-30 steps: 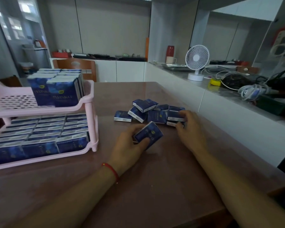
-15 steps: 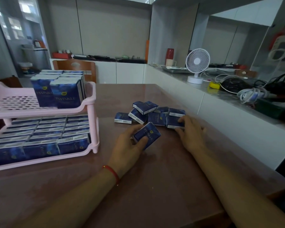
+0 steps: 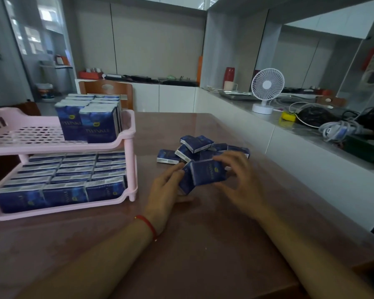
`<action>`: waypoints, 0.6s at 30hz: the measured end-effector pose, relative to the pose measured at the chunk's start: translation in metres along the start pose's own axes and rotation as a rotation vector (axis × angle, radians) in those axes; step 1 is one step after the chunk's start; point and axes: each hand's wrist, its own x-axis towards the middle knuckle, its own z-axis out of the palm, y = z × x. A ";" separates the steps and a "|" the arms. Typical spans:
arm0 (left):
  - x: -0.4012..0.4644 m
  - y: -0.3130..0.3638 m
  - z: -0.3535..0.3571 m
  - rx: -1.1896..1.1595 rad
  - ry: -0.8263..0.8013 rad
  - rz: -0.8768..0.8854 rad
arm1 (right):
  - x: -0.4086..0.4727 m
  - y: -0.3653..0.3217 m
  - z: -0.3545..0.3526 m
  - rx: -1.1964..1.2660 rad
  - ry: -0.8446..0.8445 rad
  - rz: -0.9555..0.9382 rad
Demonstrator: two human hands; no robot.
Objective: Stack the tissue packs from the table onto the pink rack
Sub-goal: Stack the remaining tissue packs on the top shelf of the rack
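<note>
A two-tier pink rack (image 3: 129, 134) stands at the table's left. Its lower shelf is filled with dark blue tissue packs (image 3: 73, 175); several more packs (image 3: 89, 117) stand upright at the right end of its upper shelf. A loose pile of blue packs (image 3: 194, 145) lies on the table's middle. In front of the pile my left hand (image 3: 166, 188) holds one pack (image 3: 186, 180) on its edge. My right hand (image 3: 240, 180) grips a second pack (image 3: 207, 172) and holds it against the first.
The brown table (image 3: 181, 244) ends close on the right at a white counter ledge. On that ledge stand a small white fan (image 3: 266, 89) and a tangle of cables (image 3: 337, 128). A wooden chair back (image 3: 108, 89) rises behind the rack.
My right hand left the right side of the pile with a pack and brought it toward me, against the pack in my left hand. The left hand barely moved.
</note>
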 end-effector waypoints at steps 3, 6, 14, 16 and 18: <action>0.000 -0.001 -0.004 0.145 -0.069 0.055 | -0.002 -0.009 0.016 -0.109 -0.156 -0.145; 0.001 -0.004 -0.006 0.270 -0.112 0.122 | -0.004 -0.014 0.021 -0.119 -0.207 -0.164; -0.004 -0.003 -0.008 0.336 -0.196 0.154 | -0.007 -0.019 0.013 0.101 -0.223 0.083; -0.007 -0.002 -0.007 0.377 -0.226 0.181 | -0.006 -0.020 0.015 0.036 -0.227 0.039; -0.008 -0.003 -0.008 0.411 -0.250 0.225 | -0.006 -0.022 0.016 -0.006 -0.241 0.005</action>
